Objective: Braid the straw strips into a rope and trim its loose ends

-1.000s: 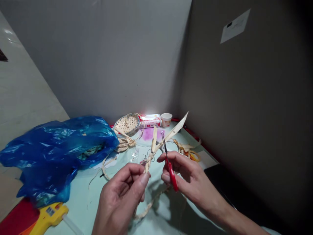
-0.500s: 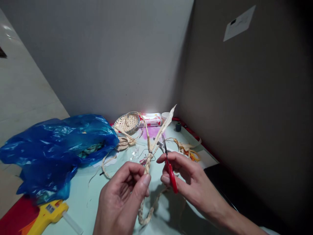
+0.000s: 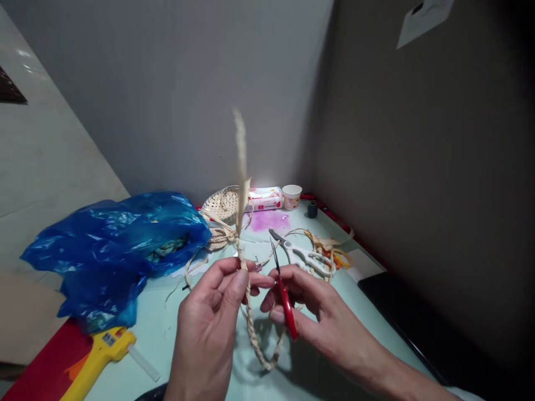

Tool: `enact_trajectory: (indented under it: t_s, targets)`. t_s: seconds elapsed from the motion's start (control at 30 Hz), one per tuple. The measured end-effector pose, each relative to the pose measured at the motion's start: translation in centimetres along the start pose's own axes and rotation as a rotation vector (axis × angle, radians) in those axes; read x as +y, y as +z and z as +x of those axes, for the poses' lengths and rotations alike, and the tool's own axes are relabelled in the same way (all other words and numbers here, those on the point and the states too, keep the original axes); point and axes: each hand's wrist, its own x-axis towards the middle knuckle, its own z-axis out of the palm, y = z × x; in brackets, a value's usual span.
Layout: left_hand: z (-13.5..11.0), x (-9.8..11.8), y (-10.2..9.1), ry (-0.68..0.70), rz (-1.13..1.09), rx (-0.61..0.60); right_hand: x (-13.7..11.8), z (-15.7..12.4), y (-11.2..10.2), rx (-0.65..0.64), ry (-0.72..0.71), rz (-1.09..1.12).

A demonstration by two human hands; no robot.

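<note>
My left hand pinches a braided straw cord between thumb and fingers. The cord's loose strip stands straight up, blurred, and its braided part loops down to the table below my hands. My right hand holds small red-handled scissors with the blades pointing up, close to the right of the cord. The fingertips of both hands almost touch.
A blue plastic bag lies at the left, a yellow glue gun in front of it. Behind my hands are white shears, a small woven basket, a red-white packet, a paper cup and straw scraps. Walls close off the back and right.
The loose strip has swung from leaning right to standing upright. My hands have drawn closer together, and the white shears on the table have come into view.
</note>
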Motion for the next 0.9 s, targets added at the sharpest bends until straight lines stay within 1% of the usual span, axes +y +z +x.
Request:
enact_trajectory:
  t_s: [0.17,0.33,0.43,0.63,0.7,0.77,0.9]
  targets:
    - [-0.1,0.7,-0.6,0.022,-0.023,0.021,0.1,-0.4,0.6,-0.074,0.03,0.056]
    - [0.0,1.7,-0.5,0.016,-0.106,0.024,0.5,-0.6,1.2,-0.08,-0.002,0.026]
    - [0.1,2.0,-0.5,0.007,-0.119,0.019,0.8,-0.6,1.3,-0.052,-0.044,0.011]
    - [0.2,2.1,-0.8,0.058,-0.156,0.053,1.3,-0.2,0.8,0.15,-0.214,-0.078]
    - [0.1,2.2,-0.9,0.055,-0.169,0.05,1.4,-0.1,0.5,0.183,-0.264,-0.124]
    - [-0.1,2.4,-0.9,0.048,-0.175,0.036,1.4,0.0,0.3,0.186,-0.293,-0.162]
    - [-0.5,2.7,-0.7,0.076,-0.151,0.013,1.2,0.0,0.0,0.122,-0.282,-0.192]
